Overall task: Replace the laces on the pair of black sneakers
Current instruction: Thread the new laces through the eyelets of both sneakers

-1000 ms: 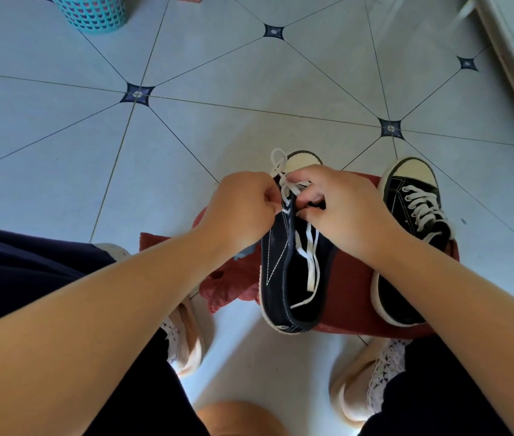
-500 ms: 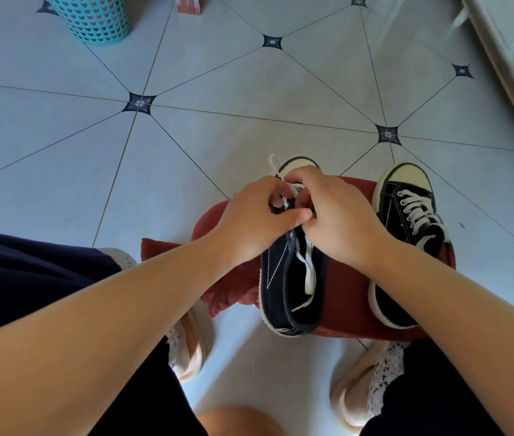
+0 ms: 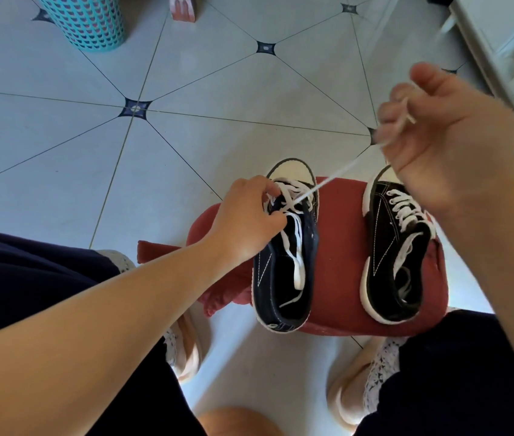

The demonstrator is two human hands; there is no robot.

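Pale tiled floor (image 3: 60, 158) underfoot, dark diamond insets where the grout lines meet, and a teal perforated basket (image 3: 87, 22) standing at the top left. Coming across, the left hand (image 3: 246, 220) sits on the left sneaker (image 3: 284, 262), fingers curled in and pressed against the criss-crossed lacing near the toe, pinning it at the eyelets. That shoe rests on a red cloth-covered stool (image 3: 340, 278), only part laced, with a loose white end trailing down inside it. From the eyelets a white lace (image 3: 331, 179) runs taut, up and to the right, straight into the right hand (image 3: 447, 143), which is raised well above the stool, fingers bent and pinching the lace, its tip poking out between them. Beneath that hand the right sneaker (image 3: 397, 256) sits on the same stool, beside its partner but apart, laces threaded to the top.
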